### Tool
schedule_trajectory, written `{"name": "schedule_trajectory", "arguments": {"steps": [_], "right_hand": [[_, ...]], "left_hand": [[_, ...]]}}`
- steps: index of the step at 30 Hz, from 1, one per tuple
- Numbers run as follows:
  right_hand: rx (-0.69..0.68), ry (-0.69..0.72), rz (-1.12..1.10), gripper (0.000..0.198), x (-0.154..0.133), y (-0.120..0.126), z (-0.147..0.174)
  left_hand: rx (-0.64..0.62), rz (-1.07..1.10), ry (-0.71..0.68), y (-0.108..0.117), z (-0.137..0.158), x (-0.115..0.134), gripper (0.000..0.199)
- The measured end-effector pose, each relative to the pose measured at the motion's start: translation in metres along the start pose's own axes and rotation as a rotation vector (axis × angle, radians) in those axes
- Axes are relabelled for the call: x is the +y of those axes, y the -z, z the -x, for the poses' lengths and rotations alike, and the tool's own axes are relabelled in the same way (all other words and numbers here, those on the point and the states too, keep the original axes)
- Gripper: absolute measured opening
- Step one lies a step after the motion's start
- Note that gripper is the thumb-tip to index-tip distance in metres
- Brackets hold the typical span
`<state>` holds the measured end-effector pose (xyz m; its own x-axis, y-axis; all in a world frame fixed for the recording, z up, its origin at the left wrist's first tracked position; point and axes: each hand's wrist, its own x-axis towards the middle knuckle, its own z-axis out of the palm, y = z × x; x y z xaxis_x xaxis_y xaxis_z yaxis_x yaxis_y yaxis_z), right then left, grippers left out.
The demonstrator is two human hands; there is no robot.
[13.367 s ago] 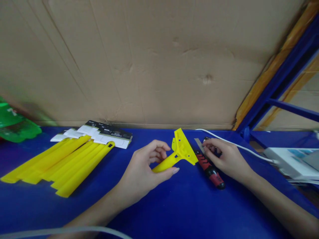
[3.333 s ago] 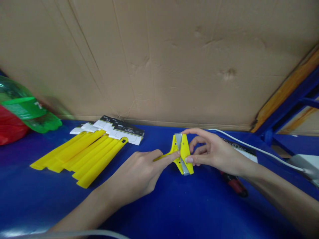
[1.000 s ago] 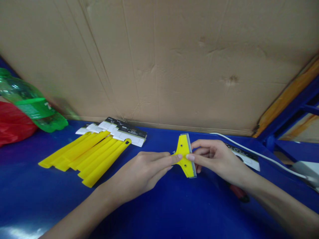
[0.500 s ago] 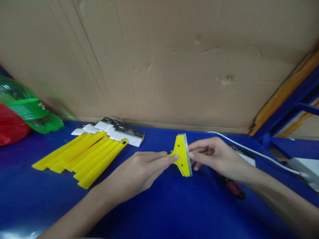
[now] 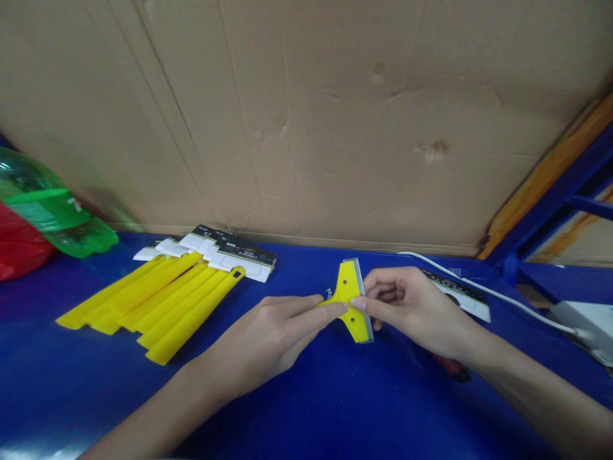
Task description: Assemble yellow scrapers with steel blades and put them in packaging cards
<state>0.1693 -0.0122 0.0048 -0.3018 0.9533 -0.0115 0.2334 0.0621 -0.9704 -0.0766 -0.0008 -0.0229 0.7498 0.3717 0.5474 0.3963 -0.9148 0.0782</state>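
Head view, from where I'm standing: left hand (image 5: 285,329) grips the yellow scraper (image 5: 351,287) by its neck, thumb on top; right hand (image 5: 407,310) pinches the outer edge btwn thumb and curled fingers. So both are grasping it; far-side finger contact is hidden, can't tell exactly. Scraper's held out over the blue table (image 5: 335,402), just right of ctr, printed text peeking out by the left fingers.

What's new: half a sec ago the right thumb sat at the edge; now it's further in, on the yellow face, near the left thumb. Approx. 3 secs ago the head was spread apart w/ a grey strip (image 5: 368,324) across its middle; now it's one flat face w/ the strip along the outer edge. My read: head's prob. folded together, and this is a press/check of the fit. No screws visible in the two holes.

Left side, the yellow handles (image 5: 196,315) lie fanned, untouched; the red-and-black tool (image 5: 453,368) is part-hidden behind the right wrist.
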Motion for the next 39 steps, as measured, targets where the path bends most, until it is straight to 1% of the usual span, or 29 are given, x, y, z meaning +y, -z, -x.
{"name": "schedule_trajectory", "arguments": {"steps": [3, 9, 15, 20, 24, 31, 36, 39], "right_hand": [[-0.001, -0.023, -0.003, 0.038, 0.003, 0.0, 0.0], [-0.054, -0.06, -0.072, 0.041, 0.005, 0.004, 0.0], [-0.069, -0.05, -0.081, 0.042, 0.001, 0.005, 0.001], [-0.058, -0.034, -0.08, 0.041, 0.003, 0.004, -0.002], [-0.043, -0.039, -0.072, 0.038, 0.002, 0.003, -0.002], [-0.014, -0.014, -0.021, 0.038, 0.003, 0.001, -0.001], [0.006, -0.004, -0.025, 0.037, 0.011, -0.003, -0.004], [0.015, -0.008, -0.04, 0.035, 0.011, -0.003, -0.007]], "left_hand": [[0.012, -0.022, -0.014, 0.0, 0.0, 0.0, 0.024], [0.005, -0.043, -0.058, 0.003, 0.002, 0.0, 0.025], [0.076, -0.124, -0.101, 0.004, 0.001, 0.002, 0.024], [0.099, -0.136, -0.107, 0.002, -0.001, 0.002, 0.022], [0.088, -0.152, -0.102, 0.002, 0.0, 0.001, 0.023], [0.024, -0.202, -0.12, 0.002, 0.001, 0.001, 0.041], [-0.01, -0.169, -0.093, 0.002, 0.001, 0.0, 0.04], [-0.038, -0.169, -0.058, 0.008, 0.001, -0.005, 0.039]]}}
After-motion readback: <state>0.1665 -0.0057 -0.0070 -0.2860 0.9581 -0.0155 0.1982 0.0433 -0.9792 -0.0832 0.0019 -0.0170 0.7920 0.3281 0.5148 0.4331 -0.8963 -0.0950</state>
